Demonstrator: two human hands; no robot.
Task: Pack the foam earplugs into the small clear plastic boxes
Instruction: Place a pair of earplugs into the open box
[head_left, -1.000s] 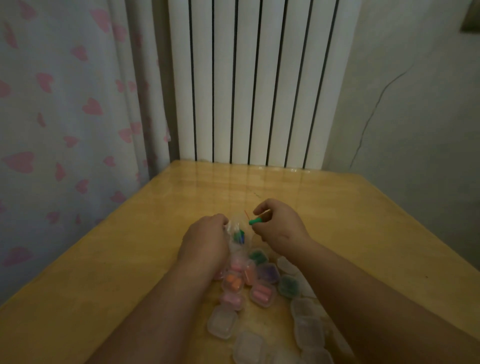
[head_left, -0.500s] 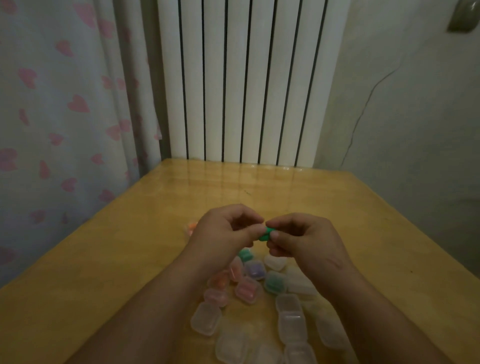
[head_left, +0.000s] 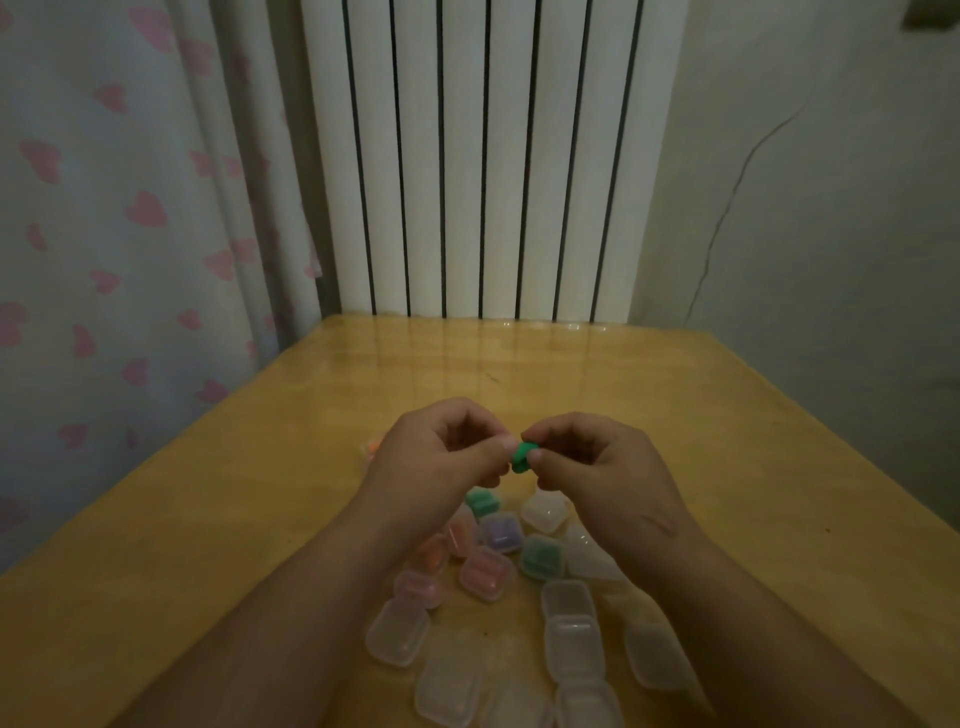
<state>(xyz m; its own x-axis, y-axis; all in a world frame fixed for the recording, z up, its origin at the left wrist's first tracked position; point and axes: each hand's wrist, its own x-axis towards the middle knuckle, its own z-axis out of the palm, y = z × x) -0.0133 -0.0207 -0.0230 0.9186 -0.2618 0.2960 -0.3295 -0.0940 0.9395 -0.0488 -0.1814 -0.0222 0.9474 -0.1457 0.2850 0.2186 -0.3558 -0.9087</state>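
Observation:
A green foam earplug (head_left: 520, 456) is held above the wooden table (head_left: 260, 519), pinched at its left end by my left hand (head_left: 441, 462) and at its right end by my right hand (head_left: 602, 478). Below the hands lies a cluster of small clear boxes. Some are filled: a green one (head_left: 543, 558), a purple one (head_left: 501, 532), a pink one (head_left: 485, 574). Others are empty, such as one box (head_left: 399, 631) at the near left and another (head_left: 569, 603) nearer the right. A bit of orange (head_left: 373, 447) shows beyond my left hand.
A white ribbed radiator (head_left: 483, 156) stands behind the table's far edge. A curtain with pink hearts (head_left: 119, 218) hangs on the left. A grey wall with a crack (head_left: 810, 218) is on the right.
A second ago my left hand held a small clear bag and my right hand alone pinched the green earplug. Both hands now pinch the earplug, and the bag is out of sight.

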